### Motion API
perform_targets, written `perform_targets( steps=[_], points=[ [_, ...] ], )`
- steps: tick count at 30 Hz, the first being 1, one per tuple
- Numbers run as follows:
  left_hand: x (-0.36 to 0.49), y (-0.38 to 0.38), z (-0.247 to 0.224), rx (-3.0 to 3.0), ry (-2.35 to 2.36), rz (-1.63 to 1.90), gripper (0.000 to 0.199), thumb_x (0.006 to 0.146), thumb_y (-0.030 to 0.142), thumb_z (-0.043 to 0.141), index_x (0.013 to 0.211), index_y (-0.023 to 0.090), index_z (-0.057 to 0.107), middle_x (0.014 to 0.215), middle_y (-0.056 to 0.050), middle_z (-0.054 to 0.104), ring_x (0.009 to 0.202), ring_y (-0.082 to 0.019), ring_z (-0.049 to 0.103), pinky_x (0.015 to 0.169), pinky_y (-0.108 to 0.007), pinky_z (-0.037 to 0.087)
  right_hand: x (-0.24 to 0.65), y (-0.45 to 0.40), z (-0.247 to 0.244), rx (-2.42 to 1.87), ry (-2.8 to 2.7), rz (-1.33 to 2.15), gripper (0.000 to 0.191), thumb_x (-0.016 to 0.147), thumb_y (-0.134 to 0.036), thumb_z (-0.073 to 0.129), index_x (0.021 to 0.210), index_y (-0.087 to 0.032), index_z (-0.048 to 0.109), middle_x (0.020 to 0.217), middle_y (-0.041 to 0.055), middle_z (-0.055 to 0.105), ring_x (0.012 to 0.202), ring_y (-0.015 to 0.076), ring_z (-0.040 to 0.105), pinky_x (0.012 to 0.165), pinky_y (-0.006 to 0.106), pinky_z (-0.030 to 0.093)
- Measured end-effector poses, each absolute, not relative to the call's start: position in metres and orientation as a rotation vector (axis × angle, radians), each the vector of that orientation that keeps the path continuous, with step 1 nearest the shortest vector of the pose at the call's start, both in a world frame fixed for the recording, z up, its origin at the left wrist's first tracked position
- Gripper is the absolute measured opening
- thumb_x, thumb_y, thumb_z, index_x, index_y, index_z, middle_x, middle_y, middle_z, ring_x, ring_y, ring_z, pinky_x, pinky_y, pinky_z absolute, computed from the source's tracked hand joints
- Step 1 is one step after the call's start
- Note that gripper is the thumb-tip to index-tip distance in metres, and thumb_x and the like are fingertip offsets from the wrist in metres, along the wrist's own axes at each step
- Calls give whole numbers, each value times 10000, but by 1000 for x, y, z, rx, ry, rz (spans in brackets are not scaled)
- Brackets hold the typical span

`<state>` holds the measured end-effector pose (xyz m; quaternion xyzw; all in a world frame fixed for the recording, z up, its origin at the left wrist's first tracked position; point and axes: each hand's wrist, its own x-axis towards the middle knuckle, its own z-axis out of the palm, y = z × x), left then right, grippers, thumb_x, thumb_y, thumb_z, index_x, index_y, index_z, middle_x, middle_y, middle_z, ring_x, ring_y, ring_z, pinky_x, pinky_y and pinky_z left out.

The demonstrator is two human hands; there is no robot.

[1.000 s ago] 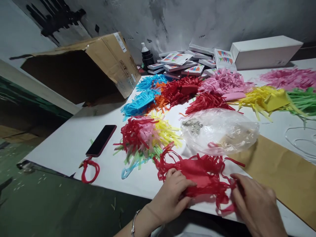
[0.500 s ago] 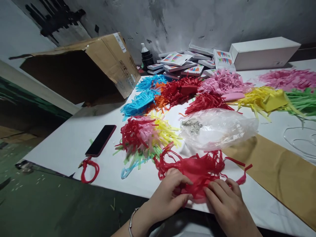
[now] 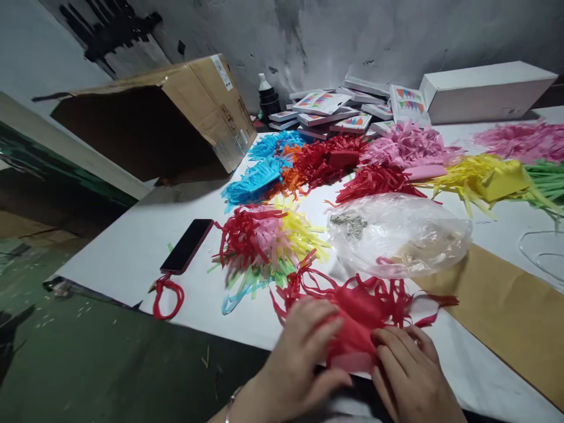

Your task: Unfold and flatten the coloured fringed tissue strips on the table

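Red fringed tissue paper (image 3: 359, 314) lies at the table's near edge, its middle sheet flat and its cut strips spreading out to both sides. My left hand (image 3: 299, 352), a little blurred, is over the left part of the sheet with thumb and fingers apart. On the right, my right hand (image 3: 408, 364) has its fingers closed together on the sheet's right edge; the fingertips are partly hidden. Just beyond lies a clear plastic bag (image 3: 405, 229) with a small greyish clump inside. Left of it is a mixed bundle of tissue strips (image 3: 264, 235) in red, pink, yellow and green.
A phone (image 3: 187, 247) with a red cord lies at left, near an open cardboard box (image 3: 207, 111). Farther back are coloured fringe bundles (image 3: 328, 158), stacked flat packets (image 3: 321, 103), a black bottle (image 3: 268, 100) and a white box (image 3: 484, 91). Brown paper (image 3: 497, 317) covers the right side.
My left hand has lifted slightly and opened, its thumb moving away from the sheet. My right hand stays at the right edge. The view has shifted a little left.
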<state>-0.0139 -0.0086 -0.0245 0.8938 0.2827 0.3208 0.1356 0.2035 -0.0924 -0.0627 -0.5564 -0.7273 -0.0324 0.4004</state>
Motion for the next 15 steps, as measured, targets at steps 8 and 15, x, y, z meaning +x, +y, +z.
perform_targets(
  steps=[8, 15],
  points=[
    [10, -17, -39, 2577, 584, 762, 225, 996, 68, 433, 1099, 151, 615, 1013, -73, 767, 936, -219, 651, 924, -390, 496, 215, -88, -57, -1242, -1947, -11, 325, 1022, -90, 369, 1027, -169, 684, 990, 42, 769, 1093, 199, 661, 1089, 389, 353],
    [17, -3, -29, 2457, 834, 523, 152, 1012, 152, 466, 1005, 177, 616, 910, -60, 711, 806, -210, 623, 730, -320, 494, 214, -80, -52, -1524, -1798, 23, 139, 997, -141, 506, 959, -197, 628, 799, 2, 683, 870, 195, 613, 943, 405, 358]
  ],
)
